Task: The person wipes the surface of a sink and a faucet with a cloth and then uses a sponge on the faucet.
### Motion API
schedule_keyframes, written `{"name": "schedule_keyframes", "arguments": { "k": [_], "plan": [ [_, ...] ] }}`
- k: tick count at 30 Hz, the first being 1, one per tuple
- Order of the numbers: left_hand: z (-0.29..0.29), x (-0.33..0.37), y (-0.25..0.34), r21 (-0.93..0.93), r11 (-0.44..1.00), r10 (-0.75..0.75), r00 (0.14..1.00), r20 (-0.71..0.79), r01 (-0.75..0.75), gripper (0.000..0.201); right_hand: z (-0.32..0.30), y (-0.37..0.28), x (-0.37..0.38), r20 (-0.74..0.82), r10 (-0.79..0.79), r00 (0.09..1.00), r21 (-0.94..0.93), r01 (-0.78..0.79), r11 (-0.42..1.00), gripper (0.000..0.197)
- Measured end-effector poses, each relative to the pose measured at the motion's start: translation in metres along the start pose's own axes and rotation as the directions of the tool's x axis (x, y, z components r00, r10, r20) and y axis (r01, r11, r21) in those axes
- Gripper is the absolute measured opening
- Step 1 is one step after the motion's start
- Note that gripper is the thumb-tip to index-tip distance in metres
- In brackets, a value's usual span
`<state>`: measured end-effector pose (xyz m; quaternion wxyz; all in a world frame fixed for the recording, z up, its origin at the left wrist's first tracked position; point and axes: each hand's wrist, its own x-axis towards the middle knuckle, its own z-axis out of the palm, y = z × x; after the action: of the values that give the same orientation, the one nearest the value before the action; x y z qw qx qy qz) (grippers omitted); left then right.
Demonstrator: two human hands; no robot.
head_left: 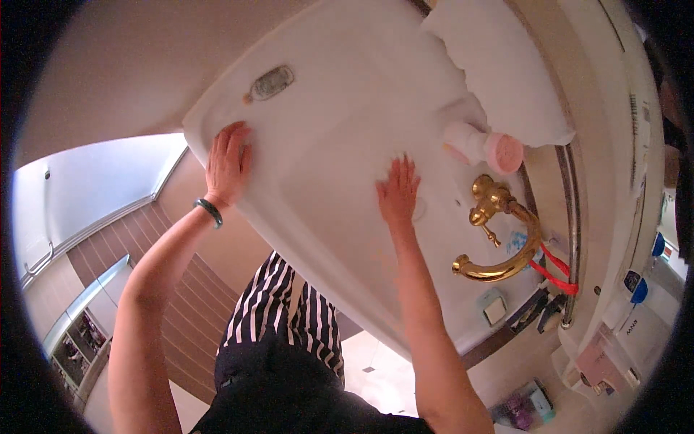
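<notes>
A wide white washbasin (pixel 318 282) fills the middle of the view. My left hand (pixel 230 165) rests on its left rim, fingers stretched out and close together, holding nothing. A dark bangle (pixel 208 213) circles that wrist. Down inside the basin, my right hand (pixel 399 192) lies palm down with its fingers extended; a little whitish matter shows at the fingertips, too small to identify. To the right of this hand a brass faucet (pixel 499 271) with a curved spout rises from the basin's back edge. Between faucet and towel lies a pink-and-white bottle (pixel 473 145).
A white towel-like bundle (pixel 517 79) sits along the back ledge. A grey oval piece (pixel 271 82) lies at the basin's far left. Near the faucet are a red cord (pixel 555 271) and a soap dish (pixel 494 307). A brown-panelled cabinet (pixel 181 267) stands at left.
</notes>
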<state>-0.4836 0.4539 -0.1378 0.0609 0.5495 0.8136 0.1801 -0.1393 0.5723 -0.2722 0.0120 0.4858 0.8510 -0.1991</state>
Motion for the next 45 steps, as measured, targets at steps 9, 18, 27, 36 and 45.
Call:
{"name": "schedule_keyframes", "arguments": {
  "k": [9, 18, 27, 36, 45],
  "plan": [
    [0.002, 0.0, 0.005, -0.035, 0.999, 0.014, 1.0, -0.005, -0.014, 0.035, 0.02, -0.137, 0.002, -0.179, -0.096, 0.979, 0.607, 0.187, 0.772, 0.081],
    [0.003, 0.007, 0.01, -0.108, 0.991, 0.079, 0.997, 0.016, -0.077, 0.038, 0.01, -0.056, 0.037, -0.223, 0.043, 0.974, 0.257, 0.016, 0.966, 0.069],
    [0.032, 0.022, 0.077, -0.133, 0.928, 0.363, 0.925, 0.114, -0.347, 0.062, 0.001, -0.043, -0.152, 0.297, -0.047, 0.954, 0.582, -0.141, 0.801, 0.057],
    [0.107, 0.121, 0.289, -0.468, 0.735, 0.611, 0.779, 0.142, -0.491, 0.055, 0.014, -0.055, -0.091, -0.026, -0.059, 0.998, 0.629, 0.062, 0.775, 0.032],
    [0.098, 0.102, 0.275, -0.673, 0.648, 0.495, 0.869, 0.015, -0.357, 0.066, -0.079, -0.01, -0.095, -0.336, 0.599, 0.727, 0.714, -0.218, 0.665, 0.039]
  ]
}}
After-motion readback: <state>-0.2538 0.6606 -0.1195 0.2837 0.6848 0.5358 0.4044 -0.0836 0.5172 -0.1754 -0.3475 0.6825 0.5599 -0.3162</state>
